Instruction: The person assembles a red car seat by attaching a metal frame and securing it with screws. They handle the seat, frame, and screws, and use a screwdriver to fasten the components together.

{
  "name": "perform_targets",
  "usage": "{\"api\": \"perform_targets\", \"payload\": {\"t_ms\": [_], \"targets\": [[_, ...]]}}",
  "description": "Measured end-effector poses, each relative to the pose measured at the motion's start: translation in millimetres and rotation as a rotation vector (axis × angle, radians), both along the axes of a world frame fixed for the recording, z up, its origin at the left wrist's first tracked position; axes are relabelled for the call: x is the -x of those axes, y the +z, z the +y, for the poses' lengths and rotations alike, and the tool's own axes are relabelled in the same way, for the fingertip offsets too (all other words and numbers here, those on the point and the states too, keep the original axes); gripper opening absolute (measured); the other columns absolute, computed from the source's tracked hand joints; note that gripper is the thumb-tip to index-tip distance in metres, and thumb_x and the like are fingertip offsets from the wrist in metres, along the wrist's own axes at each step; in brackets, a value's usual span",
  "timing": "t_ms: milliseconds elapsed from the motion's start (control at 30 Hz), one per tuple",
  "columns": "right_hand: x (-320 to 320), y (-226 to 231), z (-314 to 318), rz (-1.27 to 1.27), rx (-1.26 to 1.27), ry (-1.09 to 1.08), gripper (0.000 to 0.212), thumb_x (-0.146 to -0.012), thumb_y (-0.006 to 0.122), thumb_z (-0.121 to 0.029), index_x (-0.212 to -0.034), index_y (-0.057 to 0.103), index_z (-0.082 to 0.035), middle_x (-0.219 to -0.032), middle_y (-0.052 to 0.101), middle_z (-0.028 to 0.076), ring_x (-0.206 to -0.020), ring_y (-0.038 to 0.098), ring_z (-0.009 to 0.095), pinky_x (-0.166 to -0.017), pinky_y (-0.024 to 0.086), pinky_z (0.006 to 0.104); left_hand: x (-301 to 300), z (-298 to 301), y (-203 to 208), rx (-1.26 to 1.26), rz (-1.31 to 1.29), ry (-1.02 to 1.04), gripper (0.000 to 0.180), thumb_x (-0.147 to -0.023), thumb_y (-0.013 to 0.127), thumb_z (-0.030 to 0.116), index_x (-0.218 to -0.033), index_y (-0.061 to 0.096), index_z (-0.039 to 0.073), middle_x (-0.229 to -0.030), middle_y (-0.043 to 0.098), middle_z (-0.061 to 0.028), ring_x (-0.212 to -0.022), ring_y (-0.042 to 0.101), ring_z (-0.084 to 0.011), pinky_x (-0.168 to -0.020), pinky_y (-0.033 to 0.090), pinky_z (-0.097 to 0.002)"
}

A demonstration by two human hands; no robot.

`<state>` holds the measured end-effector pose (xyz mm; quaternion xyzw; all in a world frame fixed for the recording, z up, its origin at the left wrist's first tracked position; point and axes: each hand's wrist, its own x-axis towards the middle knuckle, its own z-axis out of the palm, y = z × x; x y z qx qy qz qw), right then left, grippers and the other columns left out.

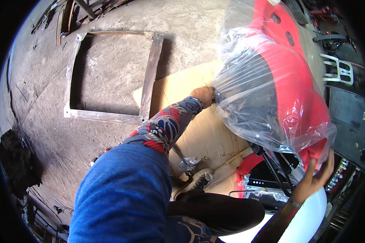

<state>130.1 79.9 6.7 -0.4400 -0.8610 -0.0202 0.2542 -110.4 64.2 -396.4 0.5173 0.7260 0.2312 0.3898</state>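
A red and black bucket seat (290, 77) leans at the right, wrapped in a clear plastic cover (241, 60). My left hand (203, 96) is closed at the seat's left edge, where creases in the plastic run together toward my fist. My right hand (315, 178) is at the lower right end of the seat, thumb and fingers around its red edge and the plastic there. Beneath that end, black metal bars (273, 168) show, along with red and black parts (247, 170) whose kind is partly hidden.
Flat cardboard (194, 129) lies under the seat and my shoe (198, 182). A rectangular metal frame (150, 77) rests on the concrete at the left. A small plastic bag (189, 163) is near my shoe. A white plastic chair (337, 69) and dark cabinet (346, 117) are at the right.
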Motion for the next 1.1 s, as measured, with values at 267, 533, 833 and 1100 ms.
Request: {"api": "perform_targets", "payload": {"t_ms": [267,533,833,1100], "targets": [[-52,-52,-127,0.314,-0.220,-0.024,0.032,-0.088,0.062,-0.033,-0.089,0.055,-0.001,-0.091,0.052,0.015,-0.088,0.052,0.029,-0.087,0.045,0.0440,17,1,-27,0.116,-0.142,-0.327,0.047,-0.078,0.074,0.047,-0.101,0.075,0.006,-0.096,0.073,-0.0181,-0.090,0.072,-0.0292,-0.079,0.056,-0.0426],[-28,-77,-67,0.827,1.289,0.194,0.107,-0.067,0.093,-0.032,-0.150,0.035,0.000,-0.129,0.054,0.011,-0.118,0.057,0.025,-0.099,0.047,0.0380,-34,-7,-15,0.238,-0.257,-0.343,0.057,-0.077,0.072,0.047,-0.118,0.067,0.008,-0.110,0.069,-0.0181,-0.100,0.066,-0.0302,-0.085,0.054,-0.0412],[-5,-67,-5,0.389,0.421,0.587,0.019,-0.081,0.076,-0.014,-0.074,0.063,-0.002,-0.078,0.065,0.011,-0.070,0.064,0.024,-0.062,0.049,0.0343,-79,-34,-57,0.005,0.058,0.142,0.038,-0.087,0.063,0.028,-0.119,0.062,0.007,-0.106,0.066,-0.0160,-0.099,0.063,-0.0318,-0.083,0.052,-0.0426],[47,-50,8,1.269,0.563,0.604,0.044,-0.106,0.043,-0.037,-0.072,0.036,-0.011,-0.069,0.034,0.002,-0.055,0.039,0.014,-0.049,0.043,0.0315,-24,-34,82,0.190,-0.304,0.035,0.040,-0.096,0.050,0.038,-0.107,0.065,0.002,-0.087,0.072,-0.0142,-0.081,0.070,-0.0256,-0.076,0.055,-0.0412]]}}
